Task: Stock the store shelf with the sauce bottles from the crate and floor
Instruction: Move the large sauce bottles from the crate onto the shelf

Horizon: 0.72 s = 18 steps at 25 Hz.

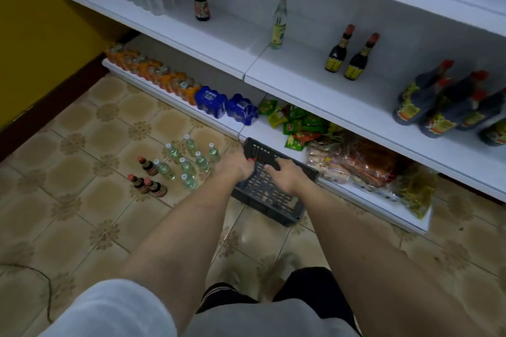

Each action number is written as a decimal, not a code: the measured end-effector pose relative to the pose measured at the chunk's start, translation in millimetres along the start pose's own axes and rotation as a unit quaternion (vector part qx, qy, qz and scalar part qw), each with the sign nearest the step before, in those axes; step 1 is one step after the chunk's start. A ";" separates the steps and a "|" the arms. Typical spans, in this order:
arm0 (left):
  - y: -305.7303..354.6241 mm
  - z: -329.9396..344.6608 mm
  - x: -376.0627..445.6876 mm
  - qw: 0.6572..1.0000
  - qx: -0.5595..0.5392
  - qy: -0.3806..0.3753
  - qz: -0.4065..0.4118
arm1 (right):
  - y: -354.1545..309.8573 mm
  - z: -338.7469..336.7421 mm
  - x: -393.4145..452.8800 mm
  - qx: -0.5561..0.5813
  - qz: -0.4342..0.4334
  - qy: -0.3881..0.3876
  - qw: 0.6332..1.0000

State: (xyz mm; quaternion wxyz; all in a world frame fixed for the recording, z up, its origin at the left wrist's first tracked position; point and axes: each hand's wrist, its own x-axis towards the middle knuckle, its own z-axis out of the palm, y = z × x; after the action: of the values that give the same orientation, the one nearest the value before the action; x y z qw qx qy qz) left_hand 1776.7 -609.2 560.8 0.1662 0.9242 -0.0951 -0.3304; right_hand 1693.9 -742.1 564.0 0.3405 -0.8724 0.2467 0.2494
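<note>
Step in hand: I have both hands on the dark plastic crate (269, 194), tipped on the floor against the bottom shelf; I judge the bottles are out and the crate is being cleared aside.
Left hand (235, 165): fingers curled over the crate's upper rim, holding it.
Right hand (284, 172): laid on the crate's slatted side, fingers bent at the rim; grip or mere rest, I cannot tell.
Bottles: clear bottles (189, 163) and three dark bottles (146, 179) stand on the floor just left of the crate.
Next move: set the crate down, then lift bottles to the middle shelf (301, 82) above the crate.
Hard to make out: the crate's inside, and labels blurred.
</note>
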 end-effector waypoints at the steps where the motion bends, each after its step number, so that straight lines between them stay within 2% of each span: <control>1: -3.0 7.4 17.0 1.000 -0.014 -0.016 -0.005 | 1.5 0.6 9.9 0.013 0.001 -0.012 1.000; 3: -13.1 29.3 51.2 0.997 -0.042 -0.056 -0.028 | 12.7 6.5 33.0 0.056 0.017 -0.040 0.998; 6: -24.1 39.1 78.6 0.988 -0.110 -0.077 -0.076 | 32.1 20.7 81.1 0.131 0.057 -0.058 0.988; 12: -44.8 73.6 159.5 0.960 -0.190 -0.057 -0.196 | 48.9 71.4 185.5 0.241 0.146 -0.062 0.958; 14: -52.7 97.3 194.3 0.945 -0.223 -0.051 -0.233 | 55.9 95.3 225.9 0.317 0.200 -0.073 0.924; 18: -94.8 169.4 292.2 0.895 -0.315 -0.063 -0.310 | 84.7 157.3 323.0 0.469 0.328 -0.056 0.818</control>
State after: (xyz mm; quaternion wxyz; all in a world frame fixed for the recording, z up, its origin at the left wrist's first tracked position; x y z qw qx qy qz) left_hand 1897.3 -646.2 233.5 0.3318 0.7833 0.2948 -0.4351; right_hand 1844.5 -768.2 228.0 0.6193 -0.4592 0.5863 0.2489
